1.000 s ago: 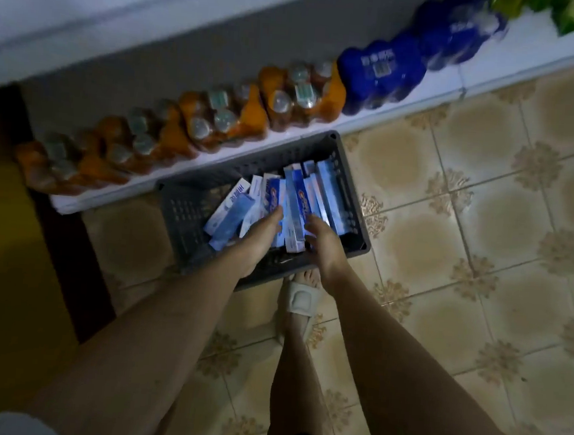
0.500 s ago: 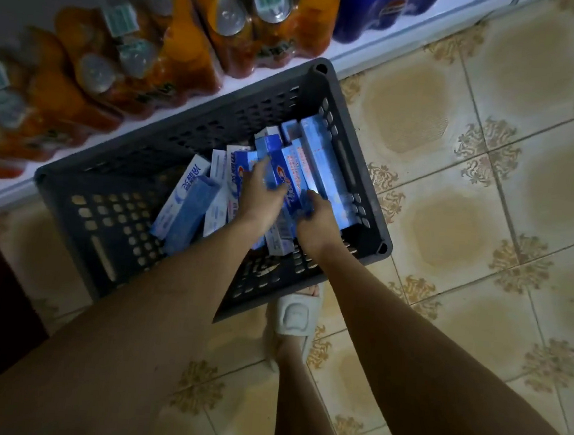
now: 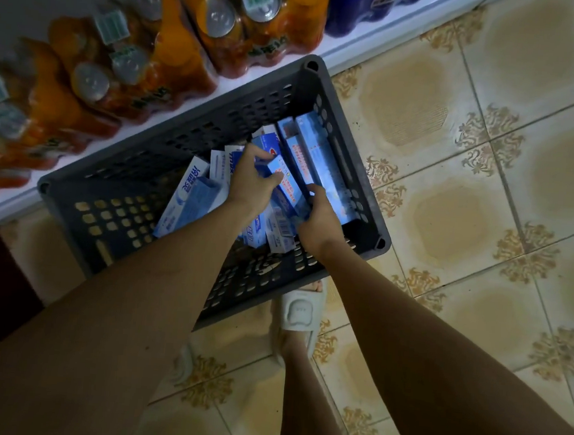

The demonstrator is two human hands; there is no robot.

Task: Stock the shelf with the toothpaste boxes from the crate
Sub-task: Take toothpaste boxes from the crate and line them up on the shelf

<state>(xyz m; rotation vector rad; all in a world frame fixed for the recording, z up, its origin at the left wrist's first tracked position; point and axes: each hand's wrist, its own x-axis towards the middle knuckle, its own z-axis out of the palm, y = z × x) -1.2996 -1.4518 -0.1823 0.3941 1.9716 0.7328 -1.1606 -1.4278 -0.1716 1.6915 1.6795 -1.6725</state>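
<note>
Both your hands are down inside the dark perforated plastic crate [image 3: 334,125] on the patterned tile floor [image 3: 487,185]. Your left hand [image 3: 252,180] curls its fingers over the glossy blue toothpaste boxes [image 3: 291,190]; your right hand [image 3: 320,218] grips their near ends. The long cardboard boxes overlap too much to count. Four shrink-wrapped orange bottle packs [image 3: 175,54] line the white shelf [image 3: 354,47]

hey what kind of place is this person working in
Most likely a small shop or its stockroom. Shrink-wrapped packs of orange drink bottles line a low white shelf, dark blue bottle packs sit beside them, and a grey crate of toothpaste boxes stands on the tiled floor.
</note>
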